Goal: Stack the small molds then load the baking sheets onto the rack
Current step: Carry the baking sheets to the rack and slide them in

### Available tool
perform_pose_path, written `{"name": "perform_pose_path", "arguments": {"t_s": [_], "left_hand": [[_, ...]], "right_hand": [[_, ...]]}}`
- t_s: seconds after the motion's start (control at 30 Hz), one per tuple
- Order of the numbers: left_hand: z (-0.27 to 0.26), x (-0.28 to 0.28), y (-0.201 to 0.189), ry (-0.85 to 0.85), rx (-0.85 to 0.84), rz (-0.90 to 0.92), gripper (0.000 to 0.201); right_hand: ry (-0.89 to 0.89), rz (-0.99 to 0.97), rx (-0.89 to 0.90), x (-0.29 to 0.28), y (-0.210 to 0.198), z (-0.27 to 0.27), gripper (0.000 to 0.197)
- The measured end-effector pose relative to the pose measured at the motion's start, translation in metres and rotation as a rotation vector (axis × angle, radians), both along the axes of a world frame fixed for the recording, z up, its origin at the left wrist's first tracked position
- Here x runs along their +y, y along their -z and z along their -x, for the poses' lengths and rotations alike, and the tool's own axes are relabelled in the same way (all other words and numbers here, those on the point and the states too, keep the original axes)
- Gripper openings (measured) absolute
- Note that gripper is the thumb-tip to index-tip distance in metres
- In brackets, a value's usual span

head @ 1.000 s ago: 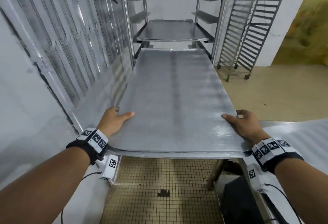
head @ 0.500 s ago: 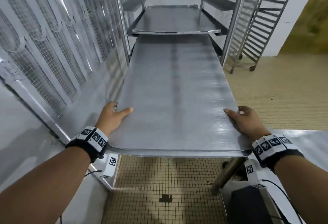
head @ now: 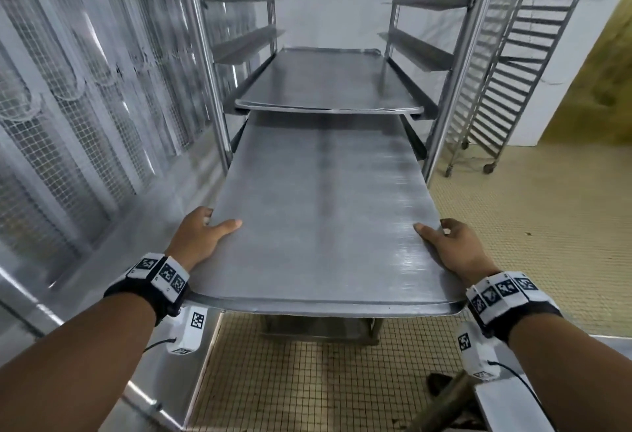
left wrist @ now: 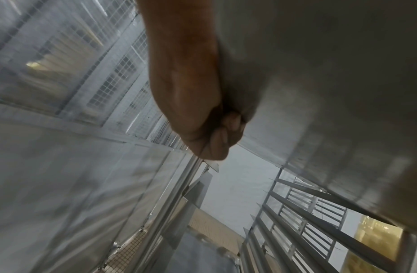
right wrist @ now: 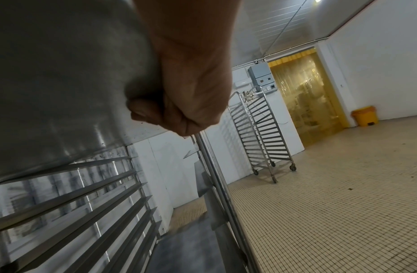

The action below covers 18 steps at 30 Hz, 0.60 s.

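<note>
A large grey baking sheet [head: 321, 212] is held level in front of me, its far end between the uprights of the steel rack [head: 455, 65], under a second sheet [head: 328, 83] resting on the runners. My left hand [head: 201, 236] grips the sheet's left edge, thumb on top. My right hand [head: 451, 247] grips the right edge the same way. In the left wrist view the fingers [left wrist: 221, 136] curl under the sheet [left wrist: 319, 92]. The right wrist view shows curled fingers [right wrist: 156, 112] beneath the sheet's underside [right wrist: 62, 73]. No small molds are in view.
A mesh-panelled steel wall [head: 85, 106] runs close along the left. Another wheeled rack [head: 513, 83] stands at the back right by a white wall. A yellow strip curtain [right wrist: 303, 92] and a yellow bin [right wrist: 364, 116] are far right. Tiled floor [head: 530, 219] lies to the right.
I have moved closer to the rack and the held sheet's far end has slid in beneath the sheet on the runners. Both hands keep the same grip.
</note>
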<state>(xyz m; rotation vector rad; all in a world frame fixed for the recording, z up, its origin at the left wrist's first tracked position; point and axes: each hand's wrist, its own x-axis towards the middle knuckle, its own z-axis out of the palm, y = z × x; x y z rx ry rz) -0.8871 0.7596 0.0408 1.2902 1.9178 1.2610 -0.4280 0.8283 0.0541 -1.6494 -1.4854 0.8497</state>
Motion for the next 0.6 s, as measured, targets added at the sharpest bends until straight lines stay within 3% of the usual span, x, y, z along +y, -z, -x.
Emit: {"name": "perform_pose_path", "arguments": {"t_s": [0.13,0.27,0.33,0.6], "left_hand": [[0.002,0.026,-0.009,0.000,-0.006,0.017,0.037],[0.024,0.055,-0.015,0.030,-0.018,0.063,0.074],[0.031,0.070,-0.016,0.063,-0.024,0.055,0.080],[0.026,0.090,-0.051,0.090,0.057,0.108,0.049]], "right_hand": [[0.001,0.001,0.008,0.030,-0.001,0.004,0.038],[-0.008,0.011,0.022,0.053,-0.012,0.013,0.041],[-0.012,0.010,-0.005,0.062,-0.020,0.016,0.040],[-0.011,0.037,-0.090,0.090,-0.031,0.021,0.051]]}}
